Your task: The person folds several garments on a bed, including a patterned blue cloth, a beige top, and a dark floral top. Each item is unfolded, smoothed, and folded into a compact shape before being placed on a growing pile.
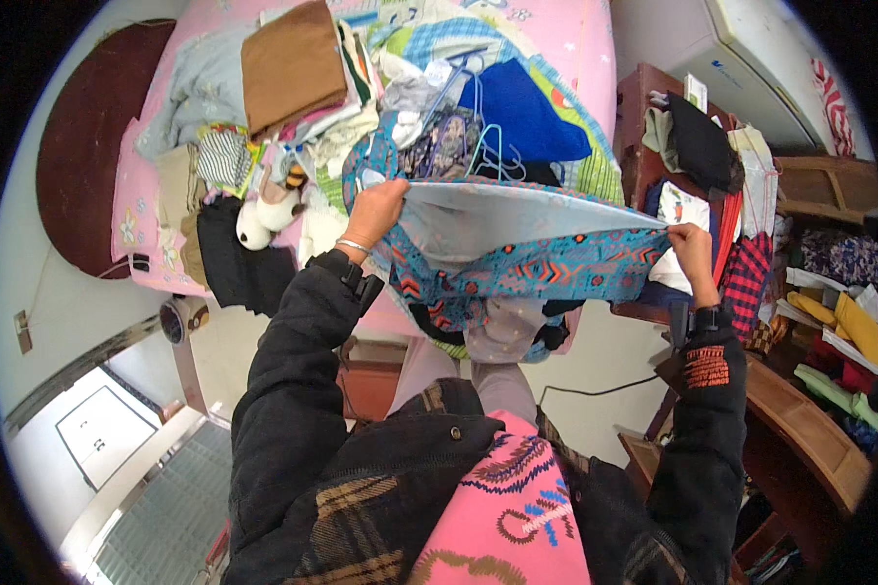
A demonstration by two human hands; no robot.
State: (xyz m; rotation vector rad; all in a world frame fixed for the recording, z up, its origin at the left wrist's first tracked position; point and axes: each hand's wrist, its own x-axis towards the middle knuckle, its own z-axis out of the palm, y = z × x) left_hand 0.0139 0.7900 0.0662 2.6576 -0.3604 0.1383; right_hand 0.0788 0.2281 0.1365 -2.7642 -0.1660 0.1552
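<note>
A teal patterned garment [546, 265] with orange and dark zigzag marks is stretched between my two hands, its pale lining showing along the upper edge. My left hand [378, 214] grips one end near the pile on the bed. At the other end, my right hand [693, 255] pinches a corner, over the side of a dark red cabinet. The garment's lower part hangs in folds near my knees, above a pale grey cloth [504, 330]. What kind of garment it is, I cannot make out.
Heaped clothes and blue hangers [498, 151] lie on the pink bed [566, 39], with a folded brown cloth [293, 66] and a panda plush [263, 219] at left. To the right stand a red cabinet [644, 107] and a wooden drawer unit [829, 185] full of clothes. A cable [600, 392] crosses the floor.
</note>
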